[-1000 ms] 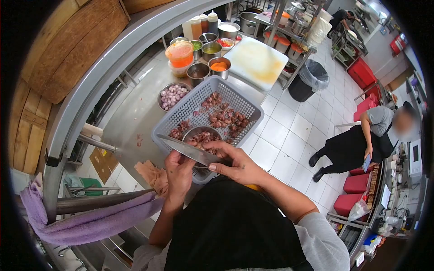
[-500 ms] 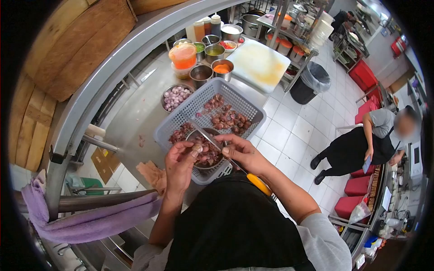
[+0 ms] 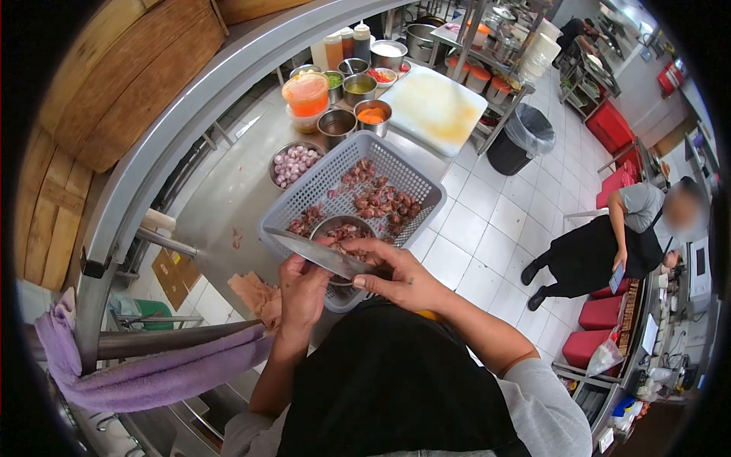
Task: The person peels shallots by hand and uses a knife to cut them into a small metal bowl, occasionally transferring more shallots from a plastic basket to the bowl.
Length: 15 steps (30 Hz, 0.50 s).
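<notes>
A knife with a broad blade is held by my right hand, its fingers wrapped at the blade's base and handle. The blade points left, across the front of my left hand, whose fingers are bent together; what they hold is hidden behind the blade. Both hands are over the near end of a grey perforated basket. Inside the basket stands a metal bowl with reddish-purple peelings, and more dark red pieces lie around it. A bowl of peeled shallots sits beside the basket's left side.
Behind the basket are metal pots, an orange-filled tub, squeeze bottles and a white cutting board. A crumpled cloth lies to the left, near a purple towel. A person in a black apron stands at right.
The knife blade has turned flatter and swung left, now crossing in front of my left fingers. My right hand has rotated with it. The pale piece seen in my left fingers is now hidden.
</notes>
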### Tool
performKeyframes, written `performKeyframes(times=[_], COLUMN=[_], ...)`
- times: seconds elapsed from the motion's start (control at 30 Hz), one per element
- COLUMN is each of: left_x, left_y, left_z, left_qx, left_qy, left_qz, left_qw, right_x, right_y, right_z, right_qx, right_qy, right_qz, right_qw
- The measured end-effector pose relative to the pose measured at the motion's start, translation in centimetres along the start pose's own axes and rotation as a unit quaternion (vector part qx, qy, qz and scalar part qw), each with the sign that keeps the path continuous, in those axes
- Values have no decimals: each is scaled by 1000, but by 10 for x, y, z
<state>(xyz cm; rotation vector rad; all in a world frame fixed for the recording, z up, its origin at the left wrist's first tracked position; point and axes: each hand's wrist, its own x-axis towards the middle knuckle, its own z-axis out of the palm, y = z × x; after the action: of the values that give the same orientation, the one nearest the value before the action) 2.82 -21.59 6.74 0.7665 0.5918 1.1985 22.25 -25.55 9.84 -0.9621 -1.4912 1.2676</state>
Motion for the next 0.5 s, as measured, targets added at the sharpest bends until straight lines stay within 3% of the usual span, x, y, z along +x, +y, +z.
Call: performKeyframes(times=[0.2, 0.27, 0.4, 0.5], left_x=[0, 2, 4, 3], left_y=[6, 8, 12, 13], left_z=[0, 0, 2, 3], left_qx=[-10, 0, -12, -4], left_qy=[-29, -33, -70, -48], left_qz=[-38, -72, -92, -109], left_qw=[999, 997, 993, 993], right_x=[0, -1, 2, 1], right_y=[10, -4, 4, 5], right_z=[-2, -9, -20, -29], right_qx=[117, 217, 279, 235], right_qy=[-19, -52, -5, 0], right_qz=[28, 150, 151, 171], right_qw=[993, 963, 948, 957])
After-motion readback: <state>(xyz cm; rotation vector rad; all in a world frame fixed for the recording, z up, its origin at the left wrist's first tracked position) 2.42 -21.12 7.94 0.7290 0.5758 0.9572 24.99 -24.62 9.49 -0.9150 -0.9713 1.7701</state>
